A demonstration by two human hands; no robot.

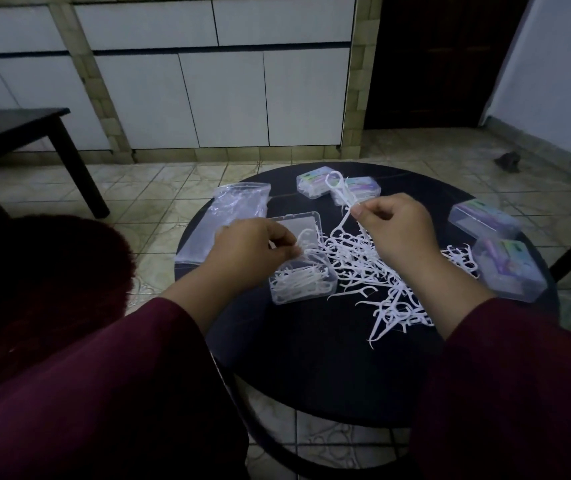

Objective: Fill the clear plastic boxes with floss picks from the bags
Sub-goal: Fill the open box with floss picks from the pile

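An open clear plastic box [303, 280] sits on the round black table [311, 358], partly filled with white floss picks, its lid [297, 225] lying flat behind it. My left hand [252, 247] hovers over the box and pinches a floss pick [303, 237]. My right hand [394, 226] pinches a small bunch of floss picks [341, 190] lifted above the loose pile of floss picks [374, 271] spread across the table's middle.
An empty clear bag [228, 216] hangs over the table's left edge. Two closed filled boxes [313, 183] stand at the back, two more closed boxes [505, 268] at the right edge. A dark bench [17, 129] stands far left on the tiled floor.
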